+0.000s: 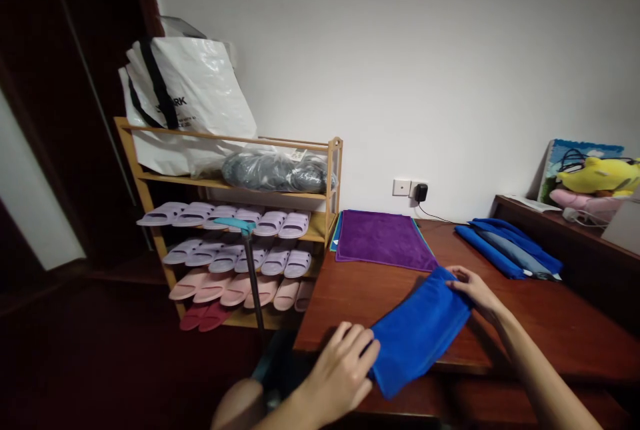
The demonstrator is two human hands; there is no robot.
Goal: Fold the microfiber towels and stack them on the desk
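A folded blue cloth point(420, 333) is stretched at a slant over the front edge of the wooden desk. My left hand point(347, 367) grips its lower left end, fingers curled over the edge. At the upper right corner, my right hand point(473, 290) pinches the cloth between thumb and fingers. Just behind it, a flat stack of cloths with a purple cloth point(383, 238) on top lies near the wall. Farther right on the desk rest several folded blue and grey cloths point(510, 247).
Left of the desk point(345, 297) stands a wooden shoe rack point(330, 203) with several rows of slippers, a white bag point(200, 83) and a plastic-wrapped bundle point(280, 171). A black plug point(421, 193) sits in the wall socket. A yellow plush toy point(600, 177) lies on the raised ledge at right.
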